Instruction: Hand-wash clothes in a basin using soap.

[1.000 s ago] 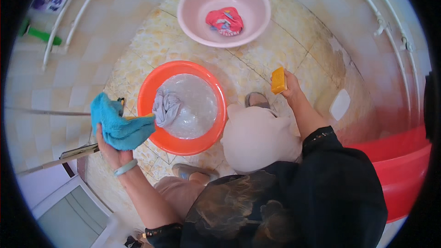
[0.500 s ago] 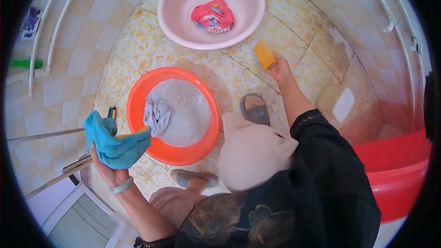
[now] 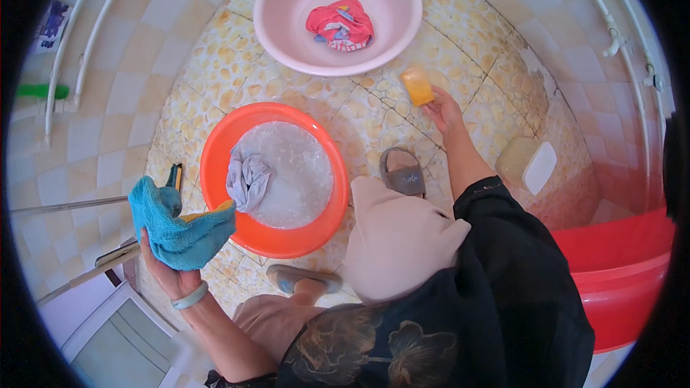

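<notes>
My left hand (image 3: 168, 273) is closed on a blue towelling cloth (image 3: 183, 233) with a yellow underside, held up beside the left rim of an orange basin (image 3: 284, 244). In that basin, a pale grey cloth (image 3: 249, 181) lies at the left side of the sudsy water (image 3: 298, 183). My right hand (image 3: 444, 109) is stretched forward to the right and grips a yellow bar of soap (image 3: 417, 86), whose far end looks slightly blurred. The soap is just below and right of a pink basin (image 3: 267, 29), which holds a bunched red cloth (image 3: 343, 23).
A pale lidded box (image 3: 530, 162) sits on the tiled floor at right. Beyond it stands a large red tub (image 3: 618, 280). Thin poles (image 3: 72, 208) lean in from the left edge, and white pipes (image 3: 619, 36) run along the right wall. My grey slippers (image 3: 405, 176) flank the orange basin's near side.
My right hand has shifted slightly, and the soap has tilted a little in it. The left hand and blue cloth are almost unmoved; the view has shifted a little.
</notes>
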Demonstrator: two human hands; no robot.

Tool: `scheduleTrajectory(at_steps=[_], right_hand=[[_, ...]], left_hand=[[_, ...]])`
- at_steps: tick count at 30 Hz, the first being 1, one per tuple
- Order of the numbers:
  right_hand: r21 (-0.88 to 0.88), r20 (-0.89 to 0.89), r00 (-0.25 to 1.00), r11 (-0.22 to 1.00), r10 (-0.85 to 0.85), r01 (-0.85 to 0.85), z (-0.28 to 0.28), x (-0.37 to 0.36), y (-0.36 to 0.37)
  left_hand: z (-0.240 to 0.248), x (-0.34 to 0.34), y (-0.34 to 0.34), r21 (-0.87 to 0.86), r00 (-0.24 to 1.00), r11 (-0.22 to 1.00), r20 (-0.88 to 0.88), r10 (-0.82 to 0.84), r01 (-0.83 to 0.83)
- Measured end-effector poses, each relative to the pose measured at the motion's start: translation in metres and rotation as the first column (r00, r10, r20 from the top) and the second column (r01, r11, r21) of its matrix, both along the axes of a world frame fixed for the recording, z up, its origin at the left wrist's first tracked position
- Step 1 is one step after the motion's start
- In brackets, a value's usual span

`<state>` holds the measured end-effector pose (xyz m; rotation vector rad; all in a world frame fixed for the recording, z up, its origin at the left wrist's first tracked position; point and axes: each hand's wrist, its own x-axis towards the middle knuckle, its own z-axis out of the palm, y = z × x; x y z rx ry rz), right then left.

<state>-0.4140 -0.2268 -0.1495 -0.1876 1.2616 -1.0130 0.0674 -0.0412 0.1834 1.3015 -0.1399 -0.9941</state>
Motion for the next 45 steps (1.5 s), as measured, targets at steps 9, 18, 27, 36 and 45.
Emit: scheduleTrajectory(at_steps=[9, 18, 27, 36, 45], right_hand=[[0.032, -0.188, 0.982, 0.999, -0.013, 0.02, -0.005, -0.007, 0.0], [0.045, -0.014, 0.973, 0.972, 0.231, -0.23, 0.045, 0.046, 0.003], [-0.428, -0.035, 0.3, 0.257, 0.953, -0.867, 0.281, 0.286, 0.017], [-0.361, -0.582, 0.223, -0.003, 0.782, -0.932, 0.334, 0.354, 0.024], [-0.395, 0.073, 0.69, 0.656, 0.72, -0.643, 0.34, 0.372, 0.093]], left_hand=[[-0.002, -0.004, 0.002, 0.027, 0.999, 0.999, -0.023, 0.04, -0.04], [-0.008, -0.011, 0.003, 0.044, 0.993, 0.999, -0.117, 0.031, -0.026], [-0.008, -0.06, -0.008, -0.121, 0.918, 0.916, 0.154, -0.364, 0.384], [-0.014, -0.022, 0.014, 0.26, 0.651, 0.96, 0.712, -0.261, 0.1], [-0.012, 0.014, 0.042, 0.026, 0.408, 0.999, 0.913, -0.012, -0.027]])
